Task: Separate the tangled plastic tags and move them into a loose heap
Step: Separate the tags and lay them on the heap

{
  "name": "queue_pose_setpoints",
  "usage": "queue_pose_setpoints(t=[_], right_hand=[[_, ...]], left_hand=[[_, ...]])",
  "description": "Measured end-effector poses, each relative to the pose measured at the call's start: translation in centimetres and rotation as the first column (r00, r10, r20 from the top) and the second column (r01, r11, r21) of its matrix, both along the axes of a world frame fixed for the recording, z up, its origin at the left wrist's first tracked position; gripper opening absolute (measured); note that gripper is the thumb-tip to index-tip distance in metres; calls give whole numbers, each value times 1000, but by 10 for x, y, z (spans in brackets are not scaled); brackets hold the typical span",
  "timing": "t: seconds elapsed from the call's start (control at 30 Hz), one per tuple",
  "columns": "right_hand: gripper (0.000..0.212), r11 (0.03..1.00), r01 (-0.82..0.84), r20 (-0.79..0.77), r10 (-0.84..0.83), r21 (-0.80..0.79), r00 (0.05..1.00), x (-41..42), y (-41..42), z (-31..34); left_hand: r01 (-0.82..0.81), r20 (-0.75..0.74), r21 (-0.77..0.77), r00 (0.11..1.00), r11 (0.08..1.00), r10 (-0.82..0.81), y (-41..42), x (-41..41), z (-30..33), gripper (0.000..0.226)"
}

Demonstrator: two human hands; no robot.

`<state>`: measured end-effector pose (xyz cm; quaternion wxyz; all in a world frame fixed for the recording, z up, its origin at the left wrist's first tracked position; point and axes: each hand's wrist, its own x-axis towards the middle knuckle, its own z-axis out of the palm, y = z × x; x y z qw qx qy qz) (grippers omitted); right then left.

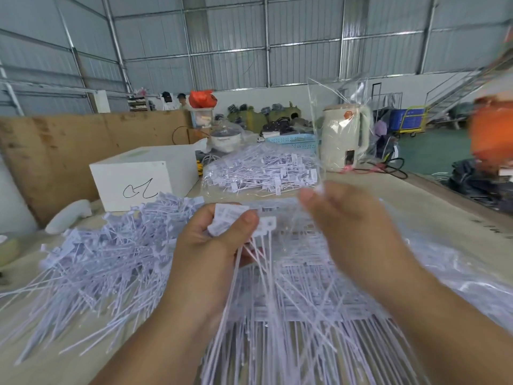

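A bundle of white plastic tags (pixel 244 226) is held above the table (pixel 433 207), their long thin tails hanging down toward the person. The left hand (pixel 211 245) is closed around the heads of this bundle. The right hand (pixel 352 226) is blurred; its fingertips pinch the edge of a clear plastic bag (pixel 333 112) that stands up. To the left lies a loose heap of tags (pixel 91 262). Behind are another bagged pile (pixel 263 170), a white box (pixel 144 176) and a cream kettle (pixel 344 137).

Right hand (pixel 358 232) motion-blurred, grip unclear; orange object (pixel 491 134) at right edge blurred, cut off
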<state>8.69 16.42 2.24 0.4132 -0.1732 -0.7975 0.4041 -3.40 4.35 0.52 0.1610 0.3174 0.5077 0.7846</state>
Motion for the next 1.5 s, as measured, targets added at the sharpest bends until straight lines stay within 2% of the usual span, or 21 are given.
queue_pose_setpoints(t=[0.07,0.1,0.17,0.23,0.3,0.43,0.57,0.67,0.7,0.77,0.8,0.83,0.9,1.0,1.1,1.13,1.23,1.27,1.33,1.4,1.5], right_hand=[[48,999,21,-123,-18,29,992,9,11,7],[43,998,-50,-98,54,50,994,13,11,8],[30,970,-222,110,211,96,971,11,7,2],[54,929,-278,344,185,245,920,3,1,-8],[72,893,-284,411,127,349,903,-3,1,-16],[82,896,-270,411,111,352,905,-4,4,-20],[78,891,-285,418,122,354,900,-5,-4,-23],[75,903,-276,412,126,328,902,-5,-5,-19],[67,907,-272,413,124,321,902,-4,-3,-16],[25,915,-278,426,135,293,894,0,0,-8],[21,922,-287,434,153,261,888,3,3,-5],[31,929,-299,445,178,218,878,5,5,-3],[37,942,-309,451,220,133,865,7,8,-1],[36,955,-285,370,236,84,898,6,9,-2],[39,958,-246,292,196,145,936,-2,2,-10],[39,964,-227,228,193,135,954,-5,-2,-13],[39,991,-134,-76,131,-29,988,-5,-1,-9],[40,992,-126,-118,124,-16,985,-2,2,-5],[36,978,-201,-54,203,48,978,7,10,-5],[20,946,-319,109,311,62,944,4,8,-8],[41,910,-407,278,373,76,885,-4,5,-17]], left_hand=[[-32,16,-2,999,999,32,0,-1,-1,18],[-38,7,-11,999,999,38,0,-1,-1,18],[-19,-38,-55,999,998,17,1,3,0,17],[25,-116,-113,993,993,-38,1,7,-1,21],[59,-148,-133,986,989,-79,1,7,-1,22],[121,-161,-158,976,980,-146,-1,5,0,18],[185,-158,-164,965,969,-210,0,5,-1,25],[182,-126,-124,972,975,-198,1,2,-1,29],[160,-123,-111,977,981,-174,0,1,0,28],[85,-134,-101,986,991,-98,0,-4,1,30],[51,-133,-92,989,994,-63,-1,-6,2,31],[31,-125,-81,991,996,-41,-2,-8,2,30],[27,-114,-74,993,997,-35,-2,-9,1,26],[40,-81,-77,996,996,-46,1,-8,-1,25],[58,-7,-23,998,998,-58,1,-11,0,31],[58,12,-8,998,998,-58,1,-11,0,32],[65,99,0,993,998,-65,2,-9,-3,27],[64,124,-6,990,998,-63,2,-9,-4,26],[51,126,-26,991,998,-47,4,-8,-3,26],[56,84,-34,995,998,-53,1,-9,-2,30],[131,-6,-64,991,989,-132,0,-5,-3,36]])
